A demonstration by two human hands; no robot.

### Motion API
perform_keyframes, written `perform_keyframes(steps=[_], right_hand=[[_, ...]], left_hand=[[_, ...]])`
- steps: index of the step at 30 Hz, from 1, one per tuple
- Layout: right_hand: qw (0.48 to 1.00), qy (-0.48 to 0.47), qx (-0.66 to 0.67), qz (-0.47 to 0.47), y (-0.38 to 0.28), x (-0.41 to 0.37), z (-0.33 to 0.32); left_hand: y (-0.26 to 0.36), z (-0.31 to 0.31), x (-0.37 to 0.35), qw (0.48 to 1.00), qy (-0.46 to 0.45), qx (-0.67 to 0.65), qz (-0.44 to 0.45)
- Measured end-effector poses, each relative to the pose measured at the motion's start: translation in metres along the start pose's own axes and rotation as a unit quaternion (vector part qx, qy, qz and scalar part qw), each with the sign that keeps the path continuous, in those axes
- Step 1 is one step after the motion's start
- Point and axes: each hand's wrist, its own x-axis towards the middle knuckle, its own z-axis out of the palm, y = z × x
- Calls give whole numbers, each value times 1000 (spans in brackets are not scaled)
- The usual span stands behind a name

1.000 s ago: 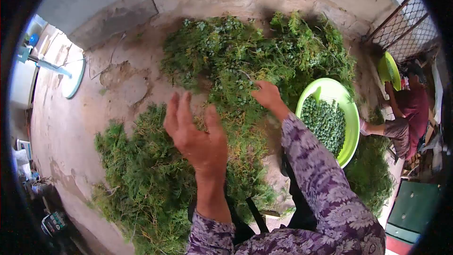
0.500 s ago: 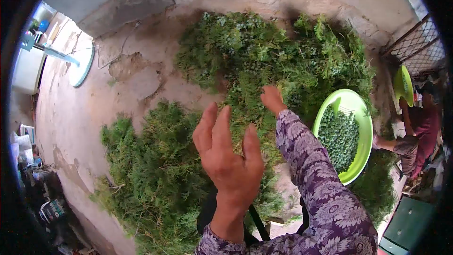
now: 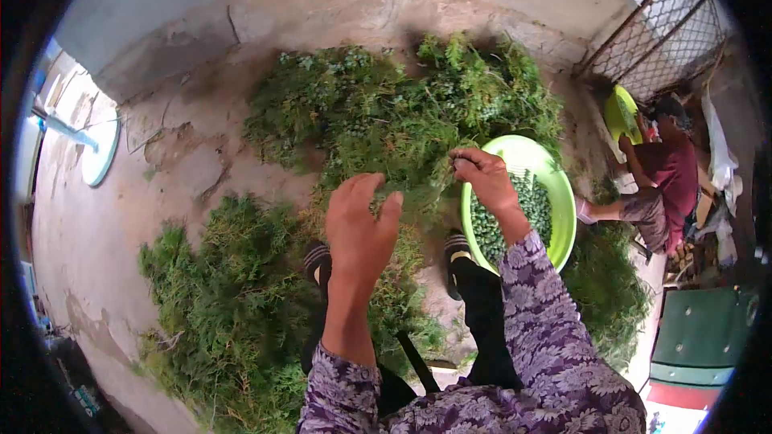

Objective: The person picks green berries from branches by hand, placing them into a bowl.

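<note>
My right hand point(image 3: 489, 185) is closed in a pinch, with a feathery green evergreen sprig point(image 3: 438, 181) hanging from its fingertips. It is over the left rim of a lime-green basin point(image 3: 565, 229), which holds many small green cones or berries point(image 3: 527, 209). To the left, my left hand point(image 3: 363, 223) is raised with its fingers curved and thumb apart, and nothing shows in it. Beneath and beyond both hands lies a heap of cut evergreen branches point(image 3: 354, 104), some with pale green clusters.
A second branch pile point(image 3: 233, 305) lies at the lower left, and more greenery point(image 3: 603, 297) is right of the basin. On the right a person point(image 3: 671, 173) sits with another green basin point(image 3: 621, 115) by a mesh gate point(image 3: 659, 32). A fan base point(image 3: 100, 149) stands far left.
My right hand has drawn back from the branch heap toward the basin, now with a sprig in its fingers. My left hand has lowered slightly. The view has shifted rightward.
</note>
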Motion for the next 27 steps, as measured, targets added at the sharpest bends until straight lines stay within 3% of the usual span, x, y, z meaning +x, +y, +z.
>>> perform_keyframes(steps=[2,3,5,6,9,10,13,15,17,19,21,23,25,27], right_hand=[[999,14,31,5,-25,-24,-4],[998,22,62,9,-40,-37,-5],[998,23,59,10,-59,-56,-2],[991,22,128,11,-58,-62,0],[974,18,228,11,-53,-66,5],[960,16,276,34,-54,-65,5],[936,14,346,60,-51,-63,4],[937,-28,348,16,-46,-61,4],[919,-21,391,37,-51,-65,-1],[887,54,455,52,-58,-67,-8],[893,78,441,44,-56,-73,-15],[945,63,320,-1,-45,-79,-18],[954,56,296,3,-48,-86,-13],[982,38,186,-10,-43,-89,-5]], left_hand=[[5,8,0,993,-112,-36,-9],[8,12,-3,993,-115,-35,-6],[11,25,-7,977,-208,-36,33],[8,32,-9,970,-219,2,109],[8,45,-17,958,-281,25,57],[4,52,-20,968,-232,39,87],[13,54,-15,953,-296,53,25],[17,58,-12,958,-284,49,17],[23,61,-11,962,-269,44,9],[30,62,-11,973,-224,-44,-36],[24,68,-11,979,-196,-54,-25],[23,71,-12,984,-168,-64,-14],[30,71,-12,980,-175,-39,-81],[27,80,-15,985,-161,-54,-43]])
